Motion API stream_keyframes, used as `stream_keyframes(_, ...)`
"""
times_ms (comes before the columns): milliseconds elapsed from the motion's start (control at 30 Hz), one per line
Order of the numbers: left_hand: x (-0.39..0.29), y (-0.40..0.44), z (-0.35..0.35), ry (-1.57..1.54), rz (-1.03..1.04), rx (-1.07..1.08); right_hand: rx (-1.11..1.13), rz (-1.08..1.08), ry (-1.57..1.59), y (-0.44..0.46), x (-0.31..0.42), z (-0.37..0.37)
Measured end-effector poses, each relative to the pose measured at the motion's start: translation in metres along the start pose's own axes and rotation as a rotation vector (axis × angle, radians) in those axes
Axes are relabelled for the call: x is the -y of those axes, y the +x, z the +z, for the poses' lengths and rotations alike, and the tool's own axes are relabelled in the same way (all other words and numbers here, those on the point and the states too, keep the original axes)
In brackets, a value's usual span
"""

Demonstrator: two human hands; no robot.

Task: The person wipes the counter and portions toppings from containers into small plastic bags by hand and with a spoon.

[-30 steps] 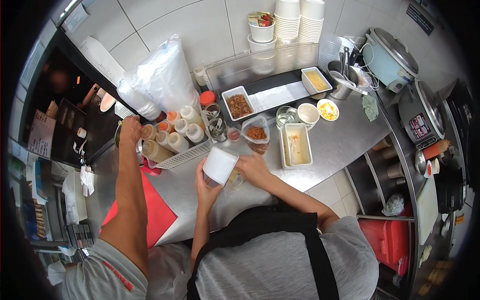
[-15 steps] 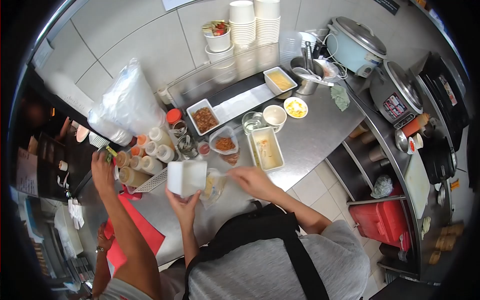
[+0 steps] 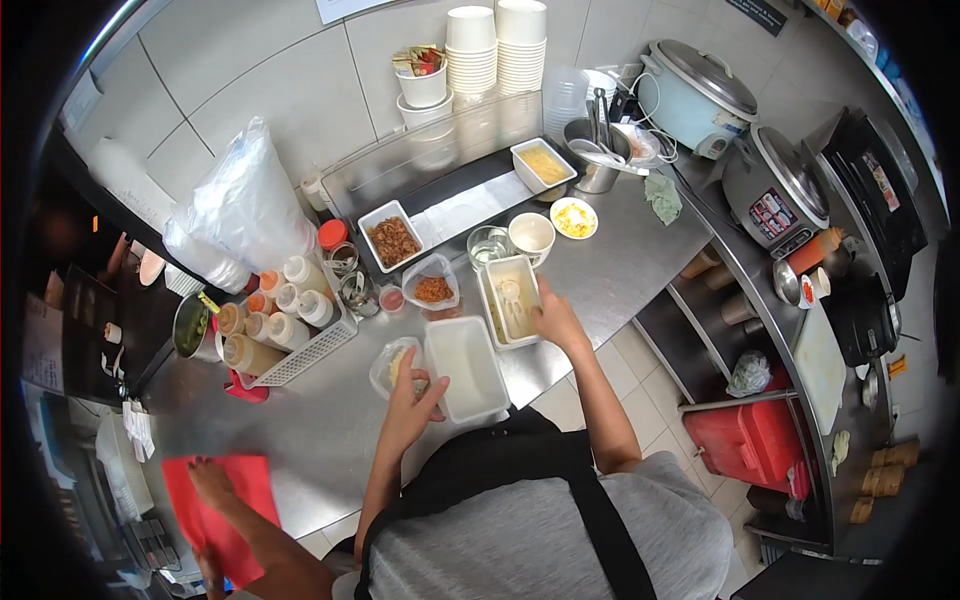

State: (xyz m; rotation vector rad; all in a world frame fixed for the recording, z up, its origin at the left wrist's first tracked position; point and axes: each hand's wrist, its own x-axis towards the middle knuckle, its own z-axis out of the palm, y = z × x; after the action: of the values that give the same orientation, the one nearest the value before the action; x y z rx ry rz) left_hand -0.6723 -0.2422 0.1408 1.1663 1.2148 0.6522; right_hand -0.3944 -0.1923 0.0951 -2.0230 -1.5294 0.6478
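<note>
My left hand (image 3: 408,408) has its fingers apart. Its fingertips are over the edge of a small clear bowl (image 3: 383,372) with pale yellow food, and its thumb is against a white rectangular tub (image 3: 466,372). My right hand (image 3: 560,322) is closed at the right rim of a long white tray (image 3: 531,327), which holds pale residue and a rounded light piece. Behind the tub is a clear container of reddish-brown shreds (image 3: 433,290). A glass bowl (image 3: 490,243), a cream cup (image 3: 531,234) and a small bowl of yellow pieces (image 3: 574,218) stand behind the tray.
A co-worker's hand (image 3: 212,482) rests on a red sheet (image 3: 255,480) at the left. Sauce bottles stand in a white basket (image 3: 315,345). Trays of brown food (image 3: 392,240) and yellow shreds (image 3: 541,164) sit at the back. Rice cookers (image 3: 700,95) are at the right.
The white tub, tilted in my left hand before, is now lower and further right. My right hand has moved right to the tray. The co-worker's raised hand has come down onto the red sheet.
</note>
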Motion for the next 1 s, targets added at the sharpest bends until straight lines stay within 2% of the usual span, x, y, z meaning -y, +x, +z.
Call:
stream_keyframes(100,0.011,0.012,0.009,0.083,-0.001,0.064,-0.007,0.009,-0.031,-0.008,-0.007,-0.024)
stream_keyframes(200,0.019,0.029,0.022,0.277,0.006,0.104,-0.032,-0.007,-0.021,-0.028,0.015,-0.076)
stream_keyframes(267,0.035,0.044,0.036,0.178,-0.021,0.143,-0.056,-0.076,0.060,-0.038,0.029,-0.101)
stream_keyframes(367,0.057,0.068,0.057,0.052,-0.029,0.175,0.050,-0.156,0.072,-0.041,0.031,-0.092)
stream_keyframes(467,0.074,0.081,0.066,-0.095,-0.055,0.222,0.189,-0.139,0.054,-0.043,0.024,-0.059)
stream_keyframes(567,0.061,0.078,0.068,-0.147,-0.121,0.298,0.209,-0.021,-0.090,-0.043,0.027,-0.039)
stream_keyframes(667,0.062,0.087,0.079,-0.117,-0.002,0.279,0.147,-0.085,-0.046,-0.025,0.009,-0.029)
stream_keyframes(700,0.056,0.091,0.077,-0.137,-0.108,0.343,0.129,-0.130,-0.088,-0.017,0.009,-0.036)
stream_keyframes(767,0.059,0.094,0.076,0.017,0.004,0.288,0.090,-0.228,-0.171,0.018,0.014,-0.063)
stream_keyframes(800,0.060,0.097,0.075,0.091,0.057,0.257,-0.027,-0.226,-0.139,0.038,0.021,-0.075)
stream_keyframes(833,0.050,0.098,0.067,0.384,0.135,0.349,-0.141,-0.223,-0.105,0.061,0.029,-0.086)
stream_keyframes(867,0.030,0.094,0.055,0.680,0.210,0.436,-0.285,-0.310,-0.098,0.092,0.025,-0.090)
stream_keyframes(900,0.008,0.091,0.045,0.977,0.283,0.519,-0.345,-0.291,-0.109,0.133,0.010,-0.088)
stream_keyframes(1000,-0.066,0.096,0.035,0.784,0.383,0.508,-0.371,-0.157,-0.249,0.226,-0.020,-0.089)
